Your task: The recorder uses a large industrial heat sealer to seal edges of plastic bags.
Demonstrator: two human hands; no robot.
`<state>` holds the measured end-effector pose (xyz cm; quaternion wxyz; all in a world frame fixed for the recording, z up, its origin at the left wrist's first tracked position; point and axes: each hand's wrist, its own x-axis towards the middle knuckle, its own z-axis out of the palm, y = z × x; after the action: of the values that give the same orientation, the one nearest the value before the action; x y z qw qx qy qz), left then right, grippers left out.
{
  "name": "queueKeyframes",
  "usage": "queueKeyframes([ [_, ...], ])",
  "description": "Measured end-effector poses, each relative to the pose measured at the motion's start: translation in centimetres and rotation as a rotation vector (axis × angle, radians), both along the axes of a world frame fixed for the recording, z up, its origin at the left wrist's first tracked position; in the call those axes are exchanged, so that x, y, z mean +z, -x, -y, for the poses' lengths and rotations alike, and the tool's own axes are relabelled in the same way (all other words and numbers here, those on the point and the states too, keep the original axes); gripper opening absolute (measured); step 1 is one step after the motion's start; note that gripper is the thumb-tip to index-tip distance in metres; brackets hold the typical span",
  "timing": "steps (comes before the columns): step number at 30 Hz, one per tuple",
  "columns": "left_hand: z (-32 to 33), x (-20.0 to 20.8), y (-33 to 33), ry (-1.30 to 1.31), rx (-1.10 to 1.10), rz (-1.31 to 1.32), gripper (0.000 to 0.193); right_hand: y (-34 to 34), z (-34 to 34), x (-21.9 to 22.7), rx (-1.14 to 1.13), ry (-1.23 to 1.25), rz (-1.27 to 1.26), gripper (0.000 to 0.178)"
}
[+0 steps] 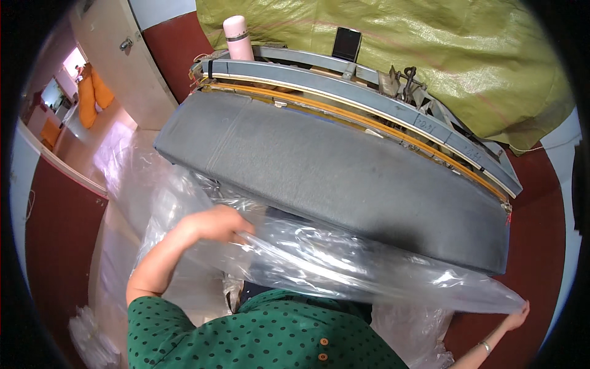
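A wide sheet of clear plastic film (344, 258) stretches across my lap between both hands, its surface creased and glossy. My left hand (222, 224) is closed on the film's gathered edge, left of the middle. Far out to the right, my right hand (518, 317) pinches the film's other end, with the arm reaching wide. Just beyond the film lies a long, grey padded board (332, 166), its near edge partly behind the plastic. More loose film trails down on the left side.
Behind the board runs a grey metal frame (344, 83) with an orange bar (344, 112) and a clamp (408, 83). A pink bottle (238, 38) and a dark phone (347, 44) stand there. Folded plastic (92, 338) lies at lower left. A door (120, 58) stands ajar.
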<state>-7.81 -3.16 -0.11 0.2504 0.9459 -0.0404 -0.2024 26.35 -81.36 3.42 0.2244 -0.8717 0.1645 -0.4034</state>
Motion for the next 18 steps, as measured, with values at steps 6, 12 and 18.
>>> queueKeyframes([
  [6,-21.6,3.5,9.1,-0.761,0.548,-0.064,0.02,-5.8,-2.5,-3.3,0.465,0.092,-0.164,0.025],
  [12,-19.5,15.4,3.7,-0.913,0.99,1.701,0.016,-7.5,-17.0,-5.8,0.56,0.24,-0.437,0.016],
  [18,-21.0,-1.1,-0.1,-0.491,0.803,0.447,0.058,-7.3,-22.1,-7.3,0.763,0.148,-0.423,0.008],
])
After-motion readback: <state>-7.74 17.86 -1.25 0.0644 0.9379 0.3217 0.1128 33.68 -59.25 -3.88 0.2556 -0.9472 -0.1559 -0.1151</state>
